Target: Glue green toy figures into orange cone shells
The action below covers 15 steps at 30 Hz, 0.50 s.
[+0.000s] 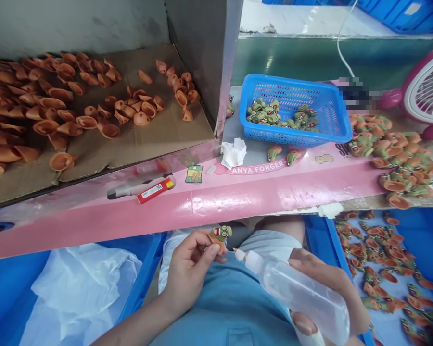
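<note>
At ten o'clock, orange cups (51,102) lie on cardboard (159,137). At six, the left hand (189,264) pinches a little green-and-orange toy (220,234). Toward two, a blue basket (292,137) sits behind the words "ANYA FORGER" (263,166) on the pink desk (220,204). At five, the right hand (334,276) curls around a see-through bottle (299,288).

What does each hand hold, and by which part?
The left hand pinches a small figure by its orange bottom; the right hand grips a bottle around its body.

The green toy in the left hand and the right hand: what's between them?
A clear bottle: in the head view, the right hand holds it, its nozzle pointing toward the green toy in the left hand.
</note>
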Available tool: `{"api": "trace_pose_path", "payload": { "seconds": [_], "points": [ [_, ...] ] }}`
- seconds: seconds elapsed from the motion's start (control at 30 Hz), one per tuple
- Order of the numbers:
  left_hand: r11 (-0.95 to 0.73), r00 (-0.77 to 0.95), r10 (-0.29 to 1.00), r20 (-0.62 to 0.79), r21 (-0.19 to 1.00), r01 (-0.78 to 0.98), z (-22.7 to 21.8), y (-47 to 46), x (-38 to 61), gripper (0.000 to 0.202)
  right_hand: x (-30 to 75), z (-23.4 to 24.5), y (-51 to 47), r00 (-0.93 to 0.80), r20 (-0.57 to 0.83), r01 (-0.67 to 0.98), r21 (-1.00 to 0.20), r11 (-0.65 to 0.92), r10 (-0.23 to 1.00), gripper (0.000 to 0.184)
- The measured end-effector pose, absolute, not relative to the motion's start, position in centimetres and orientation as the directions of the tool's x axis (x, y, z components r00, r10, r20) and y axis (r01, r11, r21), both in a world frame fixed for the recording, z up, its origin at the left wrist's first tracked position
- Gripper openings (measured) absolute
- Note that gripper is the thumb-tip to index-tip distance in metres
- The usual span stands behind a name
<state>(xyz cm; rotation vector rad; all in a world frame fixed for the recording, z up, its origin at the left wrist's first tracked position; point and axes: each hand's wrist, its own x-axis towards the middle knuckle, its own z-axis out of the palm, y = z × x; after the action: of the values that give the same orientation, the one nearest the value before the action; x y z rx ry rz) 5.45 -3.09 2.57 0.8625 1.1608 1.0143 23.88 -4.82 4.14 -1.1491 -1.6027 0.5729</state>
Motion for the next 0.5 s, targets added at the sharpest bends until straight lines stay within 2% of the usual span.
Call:
{"api": "trace_pose_path", "payload": {
  "seconds": [0.1,0.5],
  "points": [
    [0.303,0.088,0.952,-0.292,0.939,-0.163,2.6,-3.1,5.4,0.010,23.8,5.3,-4.4,-0.051,0.534,0.354,-0.780,0.515,0.844,0.036],
    [0.294,0.101,0.954,-0.281,0.946,-0.136,2.9,-3.4,5.3,0.009,23.3,4.4,-4.7,-0.004,0.517,0.328,-0.808,0.489,0.856,0.035]
  ]
}}
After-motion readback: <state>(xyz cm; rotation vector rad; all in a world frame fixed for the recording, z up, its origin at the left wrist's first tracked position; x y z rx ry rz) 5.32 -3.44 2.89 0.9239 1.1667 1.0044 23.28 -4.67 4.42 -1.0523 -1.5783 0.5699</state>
